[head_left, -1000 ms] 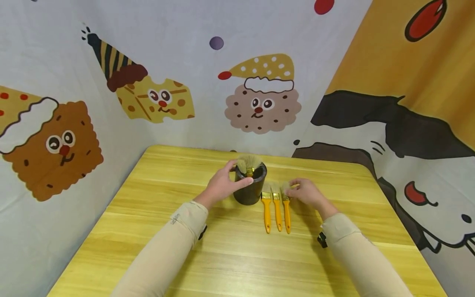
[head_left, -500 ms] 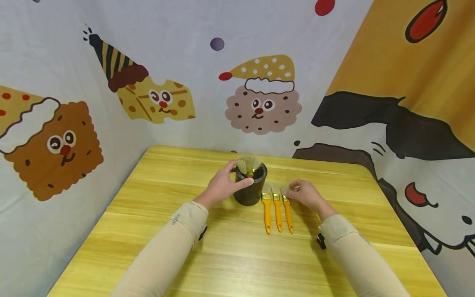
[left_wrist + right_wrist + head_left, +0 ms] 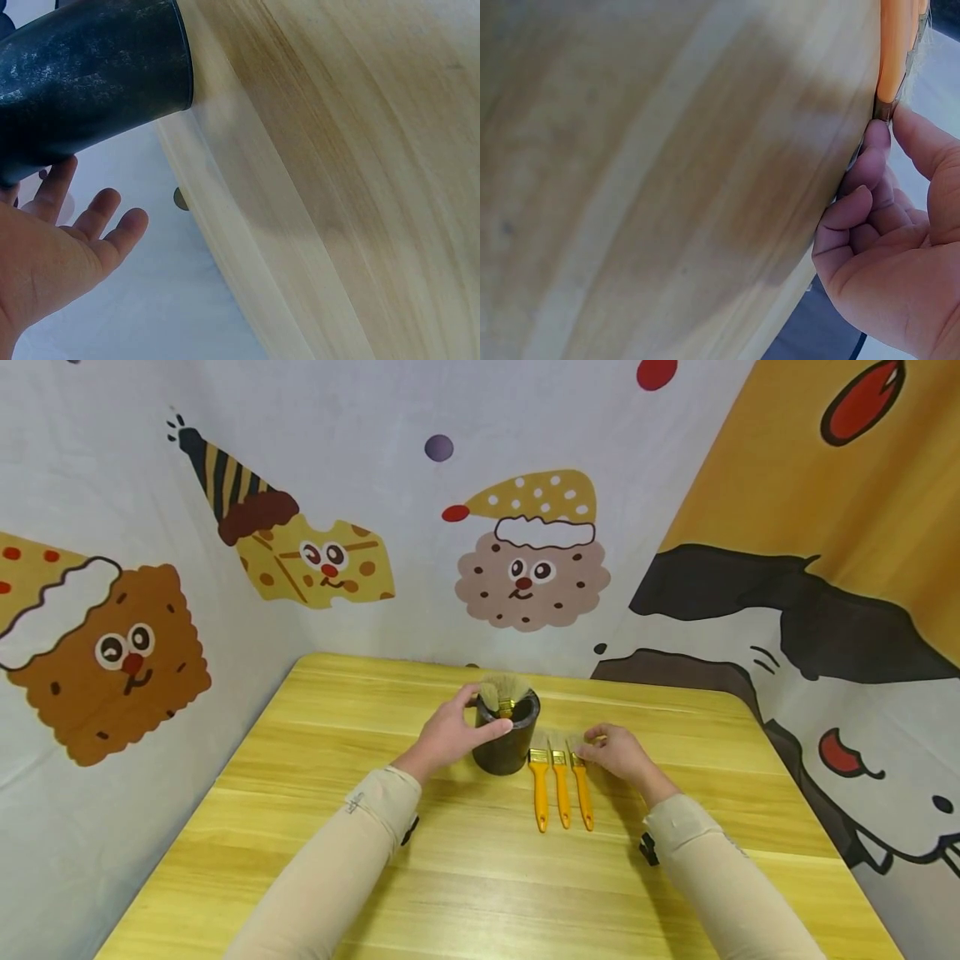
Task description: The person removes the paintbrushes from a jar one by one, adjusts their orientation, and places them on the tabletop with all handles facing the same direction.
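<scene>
In the head view a dark cylindrical brush holder (image 3: 505, 750) stands upright at the table's middle. My left hand (image 3: 450, 731) holds it near the rim, thumb in front and fingers at the far left side; the left wrist view has some of its fingers (image 3: 120, 236) spread off the dark wall. Bristles of a brush or brushes (image 3: 504, 689) stick up from the holder. Beside it lie three paintbrushes with orange handles: a left one (image 3: 541, 789), a middle one (image 3: 562, 785) and a right one (image 3: 582, 789). My right hand (image 3: 618, 752) pinches the right paintbrush by its metal band and bristles.
A wood-grain table (image 3: 480, 885) carries everything. Behind and beside it hangs a pale cloth (image 3: 375, 460) printed with cartoon figures, close to the back edge. A black wrist strap (image 3: 649, 848) shows under the right sleeve.
The right paintbrush has turned slightly: its handle end shifted right and its bristle end left, with my right hand at it. My left hand and the brush holder have stayed put.
</scene>
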Motion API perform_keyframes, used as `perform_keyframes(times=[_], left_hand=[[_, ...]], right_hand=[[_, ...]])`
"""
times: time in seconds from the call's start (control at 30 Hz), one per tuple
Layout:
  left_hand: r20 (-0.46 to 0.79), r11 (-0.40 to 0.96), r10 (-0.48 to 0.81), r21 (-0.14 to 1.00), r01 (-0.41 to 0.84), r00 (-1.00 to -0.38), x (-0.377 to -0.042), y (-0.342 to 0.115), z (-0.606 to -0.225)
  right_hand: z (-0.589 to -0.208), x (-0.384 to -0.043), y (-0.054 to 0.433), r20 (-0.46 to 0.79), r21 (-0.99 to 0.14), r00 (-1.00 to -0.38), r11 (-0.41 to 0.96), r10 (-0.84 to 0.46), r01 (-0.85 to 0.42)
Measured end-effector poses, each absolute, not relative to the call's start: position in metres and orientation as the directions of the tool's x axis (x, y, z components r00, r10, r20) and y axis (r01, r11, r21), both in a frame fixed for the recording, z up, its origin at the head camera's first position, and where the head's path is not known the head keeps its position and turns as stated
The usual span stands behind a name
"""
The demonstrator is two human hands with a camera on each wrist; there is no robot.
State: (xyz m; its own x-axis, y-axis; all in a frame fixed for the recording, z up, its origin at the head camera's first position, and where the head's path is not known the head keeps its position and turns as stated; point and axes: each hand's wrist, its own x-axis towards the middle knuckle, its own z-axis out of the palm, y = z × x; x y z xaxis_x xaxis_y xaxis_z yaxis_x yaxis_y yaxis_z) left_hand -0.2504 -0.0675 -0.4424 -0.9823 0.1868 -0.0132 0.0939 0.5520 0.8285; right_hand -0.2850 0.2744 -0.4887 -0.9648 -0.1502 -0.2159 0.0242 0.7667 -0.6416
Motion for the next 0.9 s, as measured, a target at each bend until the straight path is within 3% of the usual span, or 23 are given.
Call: perform_keyframes(times=[0.9], left_hand=[[-0.006,0.554,0.189,0.827,0.102,-0.982,-0.2512,-0.0671,-0.4426]], right_hand=[[-0.4885,-0.2844,0.2748,-0.209,-0.627,-0.966,0.779,-0.154,0.011]])
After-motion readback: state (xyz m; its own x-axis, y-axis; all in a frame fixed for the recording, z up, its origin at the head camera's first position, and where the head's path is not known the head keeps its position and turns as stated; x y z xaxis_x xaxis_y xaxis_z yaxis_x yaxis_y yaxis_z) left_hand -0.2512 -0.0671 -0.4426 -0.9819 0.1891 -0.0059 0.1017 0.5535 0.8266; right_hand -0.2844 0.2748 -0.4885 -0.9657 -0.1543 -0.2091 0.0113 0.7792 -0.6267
